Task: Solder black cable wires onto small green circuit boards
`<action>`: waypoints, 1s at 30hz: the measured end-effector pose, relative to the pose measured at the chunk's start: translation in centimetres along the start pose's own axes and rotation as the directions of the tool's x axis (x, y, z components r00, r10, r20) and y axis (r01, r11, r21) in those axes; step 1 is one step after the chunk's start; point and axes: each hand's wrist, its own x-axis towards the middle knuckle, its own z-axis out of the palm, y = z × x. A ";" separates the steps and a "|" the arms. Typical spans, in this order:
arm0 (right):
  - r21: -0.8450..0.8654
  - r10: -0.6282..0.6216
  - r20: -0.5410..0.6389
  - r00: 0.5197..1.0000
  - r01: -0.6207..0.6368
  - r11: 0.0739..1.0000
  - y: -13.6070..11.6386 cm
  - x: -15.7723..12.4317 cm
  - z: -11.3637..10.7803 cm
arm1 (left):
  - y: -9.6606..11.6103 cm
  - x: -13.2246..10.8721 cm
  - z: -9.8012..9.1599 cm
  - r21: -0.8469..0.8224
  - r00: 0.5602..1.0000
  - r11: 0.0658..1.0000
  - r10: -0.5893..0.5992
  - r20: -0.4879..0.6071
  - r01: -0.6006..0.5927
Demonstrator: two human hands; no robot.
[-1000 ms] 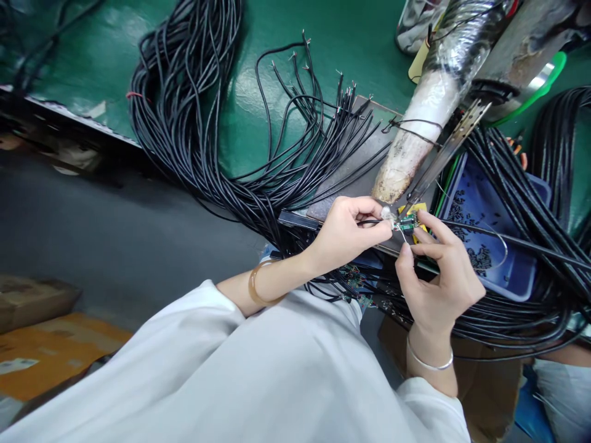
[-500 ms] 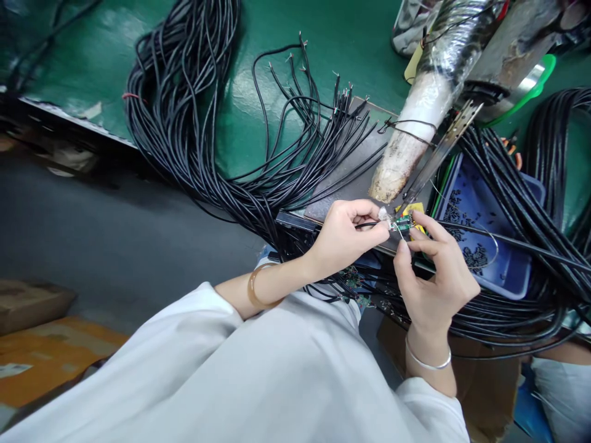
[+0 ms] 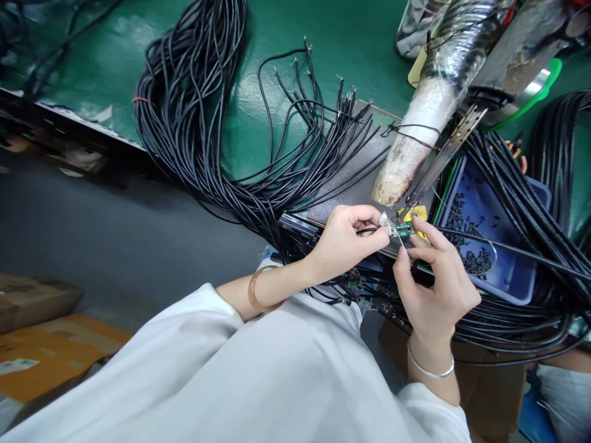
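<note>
My left hand (image 3: 348, 237) is closed, thumb and fingers pinching the end of a black cable (image 3: 367, 230) with a whitish piece at its tip. Against that tip sits a small green circuit board (image 3: 403, 229) with metal pins. My right hand (image 3: 436, 271) pinches a thin silvery solder wire (image 3: 401, 240) between thumb and finger, and its index fingertip is at the board's right end. The wire loops out to the right, over a blue tray. Just above the board, the narrow tip of a slanted metal tool (image 3: 422, 175) comes down; contact is hard to make out.
A wrapped white duct (image 3: 406, 147) hangs close above my hands. A big bundle of black cables (image 3: 194, 123) lies left on the green table (image 3: 258, 18). At right are a blue tray (image 3: 512, 294) of small black parts and more cables (image 3: 566, 135). Another person's sleeve (image 3: 566, 394) shows lower right.
The whole view has shifted slightly, with things appearing a little lower and further right. Both hands keep their grips at the board, with little visible movement between them.
</note>
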 end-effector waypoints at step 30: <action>-0.010 0.009 -0.003 1.000 -0.009 1.000 -0.1 0.6 -0.2 | 0.0 0.4 -0.1 -0.090 0.999 0.995 -0.025 0.047 0.030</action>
